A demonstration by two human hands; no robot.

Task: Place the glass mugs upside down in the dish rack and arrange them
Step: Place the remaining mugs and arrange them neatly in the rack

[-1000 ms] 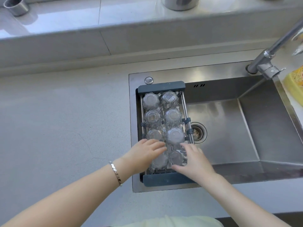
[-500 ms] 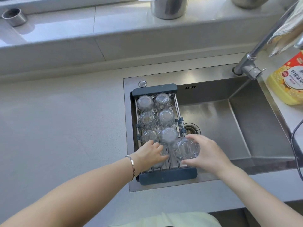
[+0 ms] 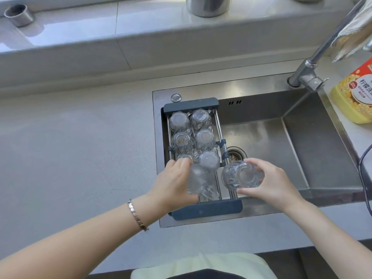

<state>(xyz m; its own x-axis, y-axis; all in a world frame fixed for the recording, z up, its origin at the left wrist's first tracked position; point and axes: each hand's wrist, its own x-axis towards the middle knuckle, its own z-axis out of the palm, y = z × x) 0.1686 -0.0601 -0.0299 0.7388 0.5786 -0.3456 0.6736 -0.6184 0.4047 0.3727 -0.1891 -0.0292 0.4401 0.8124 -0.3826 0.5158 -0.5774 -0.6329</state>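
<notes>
A dark blue dish rack (image 3: pixel 207 211) spans the left end of the steel sink (image 3: pixel 314 150). Several glass mugs (image 3: pixel 204 137) stand upside down in two rows in its far part. My left hand (image 3: pixel 173 184) grips one glass mug (image 3: pixel 199 182) lifted over the rack's near left corner. My right hand (image 3: pixel 267 182) holds another glass mug (image 3: pixel 240 175), bottom facing up, just beyond the rack's right rail above the sink. The rack's near end shows bare bars.
A tap (image 3: pixel 310 77) rises at the sink's back right, with a cloth (image 3: pixel 354 35) hung on its spout. A yellow detergent bottle (image 3: pixel 356 93) stands at the right. Steel cups (image 3: pixel 19 15) sit on the ledge behind. The sink drain (image 3: pixel 235 156) lies beside the rack.
Both hands have lifted a mug each out of the rack's near end. The right mug has moved right, over the sink; the left mug has risen above its corner.
</notes>
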